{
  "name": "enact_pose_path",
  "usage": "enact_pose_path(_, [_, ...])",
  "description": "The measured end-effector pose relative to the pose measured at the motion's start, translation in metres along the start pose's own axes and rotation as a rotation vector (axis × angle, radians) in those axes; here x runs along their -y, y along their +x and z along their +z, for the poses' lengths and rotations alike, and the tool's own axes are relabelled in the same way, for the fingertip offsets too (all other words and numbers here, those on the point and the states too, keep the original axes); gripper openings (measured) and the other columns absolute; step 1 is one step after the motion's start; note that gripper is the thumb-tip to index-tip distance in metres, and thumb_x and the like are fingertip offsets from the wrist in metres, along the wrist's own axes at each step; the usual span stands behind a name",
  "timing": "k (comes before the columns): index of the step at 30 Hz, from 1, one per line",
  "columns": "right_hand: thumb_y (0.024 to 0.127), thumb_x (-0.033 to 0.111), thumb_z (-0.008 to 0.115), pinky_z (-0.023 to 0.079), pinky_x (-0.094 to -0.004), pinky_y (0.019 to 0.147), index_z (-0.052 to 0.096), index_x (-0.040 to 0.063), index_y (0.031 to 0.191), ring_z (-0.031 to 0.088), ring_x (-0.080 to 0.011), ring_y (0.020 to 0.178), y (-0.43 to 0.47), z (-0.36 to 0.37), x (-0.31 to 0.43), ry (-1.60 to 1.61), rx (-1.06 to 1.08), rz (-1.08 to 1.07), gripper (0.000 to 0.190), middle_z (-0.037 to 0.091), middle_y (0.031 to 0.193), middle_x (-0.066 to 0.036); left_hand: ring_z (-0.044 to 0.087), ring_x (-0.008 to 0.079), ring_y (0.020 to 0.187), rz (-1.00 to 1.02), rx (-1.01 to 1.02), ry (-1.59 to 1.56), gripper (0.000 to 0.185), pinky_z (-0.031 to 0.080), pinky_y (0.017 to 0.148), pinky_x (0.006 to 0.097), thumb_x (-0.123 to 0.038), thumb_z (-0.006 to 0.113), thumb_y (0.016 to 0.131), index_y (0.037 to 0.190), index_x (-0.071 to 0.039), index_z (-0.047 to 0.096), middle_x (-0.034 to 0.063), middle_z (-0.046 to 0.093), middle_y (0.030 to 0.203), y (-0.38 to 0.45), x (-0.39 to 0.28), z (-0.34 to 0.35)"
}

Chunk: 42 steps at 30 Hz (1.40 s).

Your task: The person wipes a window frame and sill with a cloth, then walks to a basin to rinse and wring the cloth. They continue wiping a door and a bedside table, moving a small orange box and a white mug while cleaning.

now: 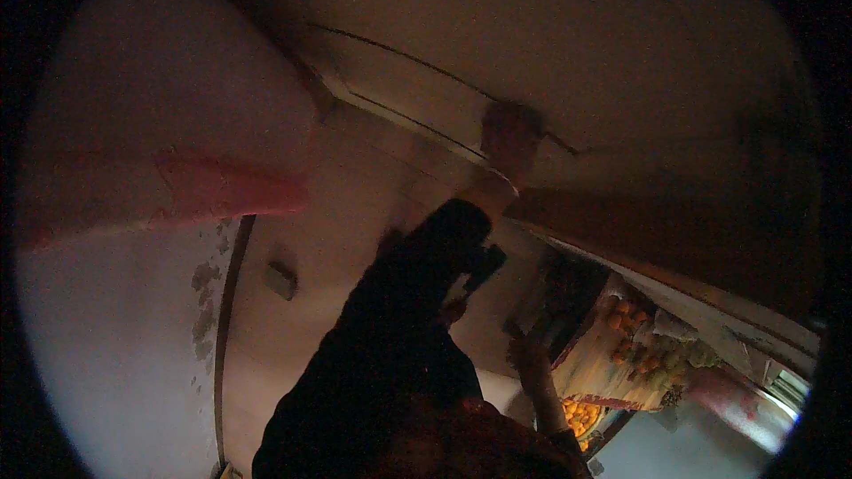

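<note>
The picture is dark and blurred. My left hand point(511, 130) is at the end of an outstretched dark sleeve point(426, 253), over or against a pale surface with thin dark lines. Its fingers are too dim to make out. My right hand point(526, 349) is lower right, beside a dark object point(516, 328); whether it grips this is unclear. Between the arms is a dark, flat item point(486, 266), too blurred to name.
Orange round fruits point(622, 316) and greenish produce point(685, 356) lie on a wooden surface point(586, 366) at right. More orange fruits point(580, 418) fill a round container below it. A brown panel point(665, 246) stands at right. A small block point(281, 281) lies on the floor point(266, 359).
</note>
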State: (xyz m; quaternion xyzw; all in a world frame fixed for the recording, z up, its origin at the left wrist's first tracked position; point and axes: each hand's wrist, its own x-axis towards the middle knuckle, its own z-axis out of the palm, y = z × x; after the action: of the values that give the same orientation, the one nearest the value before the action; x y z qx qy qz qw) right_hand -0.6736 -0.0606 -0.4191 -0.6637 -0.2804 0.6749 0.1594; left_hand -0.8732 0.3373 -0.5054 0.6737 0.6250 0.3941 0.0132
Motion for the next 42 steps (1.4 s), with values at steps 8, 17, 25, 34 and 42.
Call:
enact_pose_path(8, [0.1, 0.012, 0.055, 0.052, -0.029, 0.08, 0.063, 0.004, 0.12, 0.064, -0.0164, 0.091, -0.033, -0.01, -0.041, 0.22, -0.107, -0.04, 0.023, 0.067, 0.108, -0.004, 0.059, 0.0312, 0.11, -0.058, 0.059, -0.113, 0.028, 0.047, 0.099, 0.0461, -0.015, 0.062, 0.082, 0.109, -0.009, 0.069, 0.0092, 0.064, 0.116, -0.029, -0.097, 0.041])
enact_pose_path(17, [0.099, 0.007, 0.057, 0.052, -0.0292, 0.079, 0.062, 0.0, 0.12, 0.064, -0.0158, 0.091, -0.004, 0.028, -0.016, 0.353, -0.123, -0.11, 0.023, 0.067, 0.11, -0.007, 0.058, 0.0308, 0.119, 0.416, 0.33, 0.037, 0.038, 0.058, 0.083, 0.048, -0.014, 0.057, 0.088, 0.126, -0.015, 0.061, 0.0052, 0.059, 0.132, 0.013, 0.056, -0.031])
enact_pose_path(25, [0.096, 0.0, 0.055, 0.055, -0.0306, 0.078, 0.063, 0.0, 0.121, 0.066, -0.017, 0.093, 0.022, 0.083, 0.026, -0.072, -0.049, -0.314, 0.027, 0.067, 0.112, -0.01, 0.063, 0.0299, 0.102, 0.21, 0.154, 0.739, 0.038, 0.056, 0.075, 0.0417, -0.014, 0.057, 0.089, 0.127, -0.011, 0.058, 0.011, 0.061, 0.12, 0.052, 0.23, -0.099])
enact_pose_path(34, [0.097, 0.001, 0.057, 0.055, -0.032, 0.083, 0.062, 0.0, 0.122, 0.066, -0.0188, 0.098, 0.004, 0.155, 0.06, -0.291, -0.131, -0.377, 0.026, 0.068, 0.11, -0.01, 0.064, 0.0284, 0.101, -1.265, 0.367, -1.395, 0.045, 0.054, 0.085, 0.0413, -0.031, 0.052, 0.097, 0.132, -0.003, 0.055, 0.0118, 0.064, 0.119, 0.045, 0.173, -0.22])
enact_pose_path(42, [0.105, 0.029, 0.051, 0.05, -0.0328, 0.09, 0.058, 0.005, 0.132, 0.064, -0.0195, 0.106, -0.063, 0.167, 0.122, 0.268, -0.015, -0.326, 0.036, 0.065, 0.122, -0.01, 0.056, 0.0293, 0.12, -1.126, 0.731, -1.976, 0.051, 0.048, 0.104, 0.0456, -0.036, 0.044, 0.104, 0.14, 0.0, 0.048, 0.0125, 0.059, 0.134, 0.029, 0.015, -0.336])
